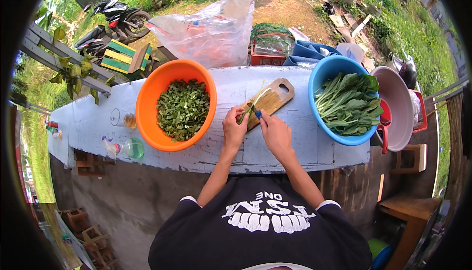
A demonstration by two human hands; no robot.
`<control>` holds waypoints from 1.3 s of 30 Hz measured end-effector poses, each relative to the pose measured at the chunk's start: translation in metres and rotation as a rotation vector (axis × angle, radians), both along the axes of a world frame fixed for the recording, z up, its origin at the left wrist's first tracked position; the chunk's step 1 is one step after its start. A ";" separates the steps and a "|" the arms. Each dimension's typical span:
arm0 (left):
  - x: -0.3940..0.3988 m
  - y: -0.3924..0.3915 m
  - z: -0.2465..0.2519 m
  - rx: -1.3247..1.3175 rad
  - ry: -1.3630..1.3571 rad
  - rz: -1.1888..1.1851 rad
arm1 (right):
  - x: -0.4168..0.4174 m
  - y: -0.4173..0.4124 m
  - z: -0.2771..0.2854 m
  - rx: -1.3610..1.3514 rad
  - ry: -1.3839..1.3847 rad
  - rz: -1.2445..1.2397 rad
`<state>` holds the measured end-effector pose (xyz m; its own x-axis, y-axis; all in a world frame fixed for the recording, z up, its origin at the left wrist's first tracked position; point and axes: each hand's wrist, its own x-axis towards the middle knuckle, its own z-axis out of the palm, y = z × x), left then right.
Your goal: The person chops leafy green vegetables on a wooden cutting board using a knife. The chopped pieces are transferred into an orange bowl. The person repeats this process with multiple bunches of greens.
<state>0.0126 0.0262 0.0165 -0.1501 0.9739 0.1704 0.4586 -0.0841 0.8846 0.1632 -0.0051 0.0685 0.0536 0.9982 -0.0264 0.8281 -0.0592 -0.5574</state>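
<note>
Over the lower left end of a wooden cutting board (274,98), my left hand (235,128) pinches a leafy green stalk (261,96). My right hand (276,134) grips the blue handle of a knife (258,114), whose blade lies against the stalk. Left of my hands stands an orange basin (149,122) holding chopped greens (183,109). A blue basin (319,61) to the right holds whole leafy greens (348,104) with pale stems. Both basins and the board rest on a worn light-blue table (236,155).
Left of the orange basin lie a clear glass (120,117) and a spray bottle (132,148) with green liquid. A red dipper (384,122) sits in a greyish basin (403,122) at the right. Behind the table are a plastic bag (210,30), a red crate (267,59) and a motorcycle (118,19).
</note>
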 end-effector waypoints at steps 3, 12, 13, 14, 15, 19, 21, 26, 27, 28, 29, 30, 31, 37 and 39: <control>0.003 0.001 0.004 0.003 -0.004 0.009 | 0.000 -0.002 0.005 -0.010 -0.005 0.010; 0.006 0.002 0.002 0.072 0.055 0.005 | 0.001 -0.006 0.000 -0.012 0.045 0.002; 0.006 0.001 0.001 0.078 0.055 0.005 | 0.002 -0.006 -0.001 -0.016 0.044 0.006; 0.005 0.001 0.001 0.054 0.050 0.000 | 0.002 -0.006 -0.002 -0.017 0.042 0.004; 0.004 0.001 0.001 0.031 0.044 -0.004 | 0.002 -0.006 -0.002 -0.019 0.041 0.001; -0.005 -0.002 -0.001 -0.022 0.088 -0.021 | 0.011 -0.002 -0.010 0.036 0.023 -0.114; -0.010 -0.004 0.006 -0.022 0.186 -0.060 | 0.024 0.004 -0.011 0.056 0.012 -0.164; -0.012 0.004 0.013 0.056 0.381 -0.156 | 0.040 0.004 -0.006 0.087 0.065 -0.219; -0.007 0.007 0.018 0.079 0.406 -0.156 | 0.041 0.003 -0.009 0.102 0.084 -0.217; -0.001 0.012 0.021 0.102 0.430 -0.157 | 0.042 0.001 -0.012 0.116 0.103 -0.215; 0.004 0.018 0.020 0.111 0.418 -0.161 | 0.043 -0.001 -0.019 0.159 0.128 -0.200; 0.010 0.027 0.015 0.121 0.406 -0.165 | 0.043 -0.002 -0.027 0.201 0.153 -0.185; 0.015 0.034 0.011 0.129 0.396 -0.169 | 0.043 -0.004 -0.031 0.242 0.180 -0.170; 0.035 0.066 -0.004 0.125 0.389 -0.224 | 0.044 -0.011 -0.024 0.244 0.289 -0.127; 0.037 0.060 -0.005 0.134 0.372 -0.243 | 0.044 -0.013 -0.020 0.187 0.258 -0.142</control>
